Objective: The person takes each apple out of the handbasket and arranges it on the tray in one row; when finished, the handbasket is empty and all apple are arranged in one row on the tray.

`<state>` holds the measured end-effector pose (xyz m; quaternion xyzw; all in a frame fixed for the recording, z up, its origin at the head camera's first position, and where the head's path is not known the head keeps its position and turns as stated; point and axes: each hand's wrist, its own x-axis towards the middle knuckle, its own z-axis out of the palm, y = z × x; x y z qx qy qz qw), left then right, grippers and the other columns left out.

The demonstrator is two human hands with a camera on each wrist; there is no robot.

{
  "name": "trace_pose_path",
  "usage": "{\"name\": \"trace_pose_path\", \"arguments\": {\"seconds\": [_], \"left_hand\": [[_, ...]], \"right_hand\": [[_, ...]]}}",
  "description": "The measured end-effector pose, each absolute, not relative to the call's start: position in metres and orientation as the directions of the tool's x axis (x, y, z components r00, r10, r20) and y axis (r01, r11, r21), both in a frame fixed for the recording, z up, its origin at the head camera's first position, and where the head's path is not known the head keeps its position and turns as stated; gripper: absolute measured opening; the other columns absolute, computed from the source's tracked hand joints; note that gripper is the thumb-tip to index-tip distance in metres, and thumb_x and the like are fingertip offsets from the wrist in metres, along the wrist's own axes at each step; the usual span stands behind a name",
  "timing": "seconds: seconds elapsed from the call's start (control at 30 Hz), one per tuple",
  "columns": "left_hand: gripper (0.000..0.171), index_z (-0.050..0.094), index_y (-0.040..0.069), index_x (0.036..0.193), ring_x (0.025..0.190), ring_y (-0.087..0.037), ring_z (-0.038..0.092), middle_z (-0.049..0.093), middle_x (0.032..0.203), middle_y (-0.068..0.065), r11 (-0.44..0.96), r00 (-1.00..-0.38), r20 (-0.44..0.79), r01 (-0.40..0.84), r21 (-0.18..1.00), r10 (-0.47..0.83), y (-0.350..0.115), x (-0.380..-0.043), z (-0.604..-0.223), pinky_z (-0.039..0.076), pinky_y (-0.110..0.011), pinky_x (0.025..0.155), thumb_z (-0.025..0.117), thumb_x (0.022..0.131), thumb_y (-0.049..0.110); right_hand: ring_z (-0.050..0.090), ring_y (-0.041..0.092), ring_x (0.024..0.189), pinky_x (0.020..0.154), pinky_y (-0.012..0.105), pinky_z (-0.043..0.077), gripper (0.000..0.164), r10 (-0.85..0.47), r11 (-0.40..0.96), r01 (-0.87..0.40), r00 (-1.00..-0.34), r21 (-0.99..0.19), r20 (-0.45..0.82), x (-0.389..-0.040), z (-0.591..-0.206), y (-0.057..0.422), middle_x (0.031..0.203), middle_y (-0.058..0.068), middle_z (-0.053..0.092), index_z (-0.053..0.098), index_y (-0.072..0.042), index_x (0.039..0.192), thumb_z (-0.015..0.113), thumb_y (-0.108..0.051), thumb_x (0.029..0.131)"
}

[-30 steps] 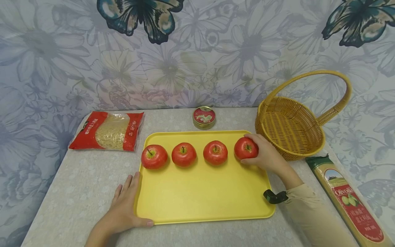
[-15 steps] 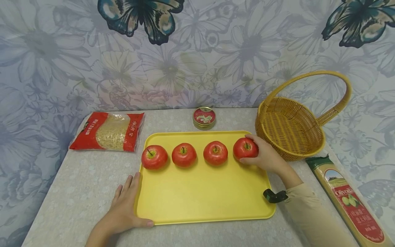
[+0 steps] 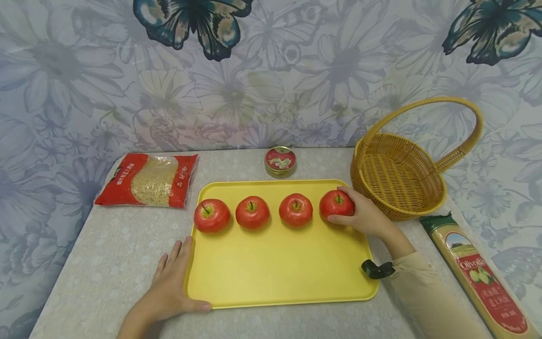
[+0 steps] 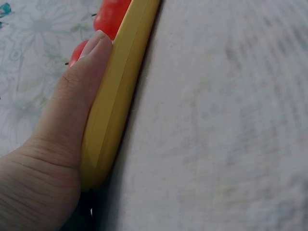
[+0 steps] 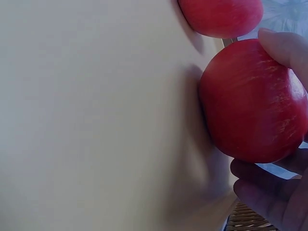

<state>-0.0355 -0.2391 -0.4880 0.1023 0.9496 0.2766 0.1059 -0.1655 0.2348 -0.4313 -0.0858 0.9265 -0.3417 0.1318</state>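
Note:
Several red apples form a row along the back half of a yellow tray (image 3: pixel 279 268). My right hand (image 3: pixel 364 210) grips the rightmost apple (image 3: pixel 336 205), thumb on its near side and fingers round its far side. In the right wrist view, this apple (image 5: pixel 252 101) sits at the tray surface between the thumb and the fingertips. My left hand (image 3: pixel 169 282) rests at the tray's front left corner with its fingers straight along the left edge. Its thumb (image 4: pixel 72 96) lies against the front rim in the left wrist view.
Right of the tray stands a wicker basket (image 3: pixel 438 190) with a tall handle. A long pasta packet (image 3: pixel 478 278) lies in front of it. Behind the tray is a round tin (image 3: pixel 280 162), and a red pasta bag (image 3: pixel 148 181) lies at back left. A patterned wall (image 3: pixel 271 94) closes off the back.
The rightmost apple and the fingers of my right hand have shifted very slightly left and toward me. My left hand, the tray and the other apples have stayed put.

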Motion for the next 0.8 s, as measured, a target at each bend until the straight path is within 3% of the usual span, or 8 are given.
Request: {"name": "trace_pose_path", "arguments": {"seconds": [0.47, 0.67, 0.8], "left_hand": [[0.150, -0.007, 0.016, 0.153, 0.147, -0.038, -0.001, 0.007, 0.159, -0.018, 0.828, -0.959, -0.144, 0.128, 0.546, 0.243, -0.240, -0.034, -0.489, -0.017, -0.046, 0.116, 0.074, 0.044, 0.078], [0.149, -0.008, 0.016, 0.152, 0.147, -0.037, -0.002, 0.005, 0.159, -0.017, 0.823, -0.956, -0.153, 0.126, 0.554, 0.249, -0.239, -0.034, -0.485, -0.016, -0.048, 0.116, 0.075, 0.044, 0.078], [0.150, -0.008, 0.014, 0.152, 0.146, -0.040, -0.001, 0.005, 0.159, -0.019, 0.820, -0.953, -0.168, 0.120, 0.559, 0.253, -0.239, -0.035, -0.481, -0.015, -0.051, 0.115, 0.074, 0.045, 0.078]], "right_hand": [[0.046, 0.034, 0.128, 0.102, 0.055, 0.041, 0.105, -0.279, 0.722, -0.128, -0.953, -0.680, -0.117, -0.166, -0.436, 0.231, 0.146, 0.015, 0.036, 0.014, -0.017, 0.152, 0.074, -0.053, 0.074], [0.035, 0.034, 0.130, 0.096, 0.056, 0.043, 0.106, -0.225, 0.776, -0.146, -0.973, -0.614, -0.053, -0.162, -0.431, 0.227, 0.146, 0.014, 0.036, 0.010, -0.033, 0.152, 0.072, -0.061, 0.071], [0.028, 0.034, 0.135, 0.100, 0.058, 0.038, 0.096, -0.224, 0.789, -0.182, -0.975, -0.587, 0.000, -0.156, -0.422, 0.223, 0.150, 0.010, 0.032, 0.014, -0.034, 0.151, 0.065, -0.064, 0.075]]}}
